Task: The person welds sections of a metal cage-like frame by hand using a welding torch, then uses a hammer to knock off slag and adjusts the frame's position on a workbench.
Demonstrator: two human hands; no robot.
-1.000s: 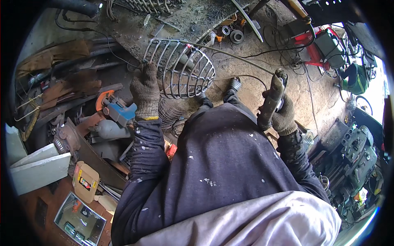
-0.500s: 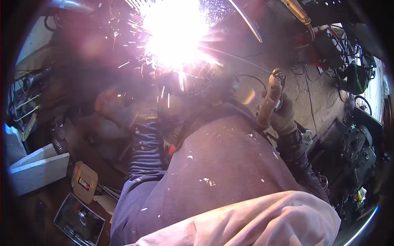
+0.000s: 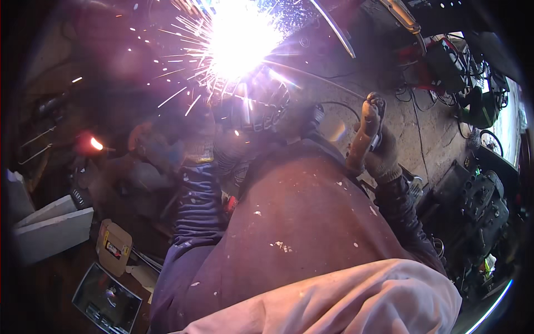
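While white glare [image 3: 245, 42] floods the top of the head view, the right hand [image 3: 384, 153] is raised on the right with its gloved fingers wrapped around an electrode holder [image 3: 365, 133], its forearm angling up from the lower right. A thin rod [image 3: 325, 79] slants from the holder's tip up and leftward into the glare. The left hand [image 3: 199, 138], also gloved, points upward at the end of a wrinkled sleeve [image 3: 198, 195]; dimness hides its fingers, so I cannot tell whether they grip anything. Just right of it sits the curved metal-bar frame [image 3: 271, 118], its upper part lost behind light and sparks. A curved strip [image 3: 335, 29] juts down beyond the glare. Pale boards [image 3: 53, 229], a cardboard piece [image 3: 114, 249] and a framed pane [image 3: 107, 299] lie at lower left; dark machinery [image 3: 481, 203] stands at far right.
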